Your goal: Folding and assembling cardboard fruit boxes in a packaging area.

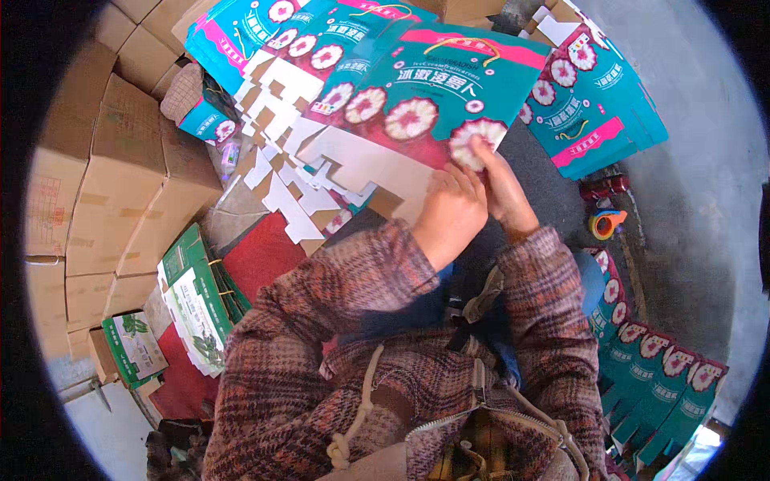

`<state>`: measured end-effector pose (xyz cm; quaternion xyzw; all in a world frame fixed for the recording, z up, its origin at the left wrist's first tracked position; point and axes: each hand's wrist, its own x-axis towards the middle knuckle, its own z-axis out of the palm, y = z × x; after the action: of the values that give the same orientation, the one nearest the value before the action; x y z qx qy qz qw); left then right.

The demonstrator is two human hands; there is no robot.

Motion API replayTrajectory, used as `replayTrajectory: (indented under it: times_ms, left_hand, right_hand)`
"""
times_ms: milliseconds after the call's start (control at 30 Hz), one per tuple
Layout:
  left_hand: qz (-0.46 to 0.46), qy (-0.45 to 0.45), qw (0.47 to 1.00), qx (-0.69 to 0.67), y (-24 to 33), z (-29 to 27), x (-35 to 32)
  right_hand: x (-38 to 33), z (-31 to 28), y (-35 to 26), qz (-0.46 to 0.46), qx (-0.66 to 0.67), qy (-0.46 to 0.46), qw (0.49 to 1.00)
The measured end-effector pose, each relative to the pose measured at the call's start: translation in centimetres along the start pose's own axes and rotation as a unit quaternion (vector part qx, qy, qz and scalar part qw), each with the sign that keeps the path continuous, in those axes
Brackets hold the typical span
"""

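At upper centre of frame | pinching teal carton near lower-right corner with right hand | curling left hand alongside, cannot tell whether grasping

Place: looking like a packing corner in a storeroom or workshop.
Cartons: brown ones are standing piled along the left.
Teal boxes: many of one print are lying flat in stacks.
Green boxes: printed ones are sitting bundled.
Tape: apparently a roll, lying at right.
Floor: showing grey, concrete-like.
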<state>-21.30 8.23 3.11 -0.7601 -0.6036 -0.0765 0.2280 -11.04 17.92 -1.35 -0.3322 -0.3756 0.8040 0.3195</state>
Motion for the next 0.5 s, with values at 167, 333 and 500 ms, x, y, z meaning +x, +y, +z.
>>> replayTrajectory:
  times_ms: [167,333,500]
  left_hand:
    - [-0.003,-0.032,0.898,-0.439,-1.8,-2.5,-1.8]
    - [-0.035,-0.015,0.965,-0.261,-13.4,-2.0,-4.6]
    - [0.096,-0.122,0.94,-0.304,-12.8,-0.2,-3.8]
  right_hand:
    - [-3.3,-1.7,-1.4,-0.091,-0.061,0.084,0.99]
    - [-10.3,-7.3,-7.7,-0.121,-0.008,0.141,0.983]
    - [-15.9,-9.1,-11.0,-0.097,0.07,0.223,0.967]
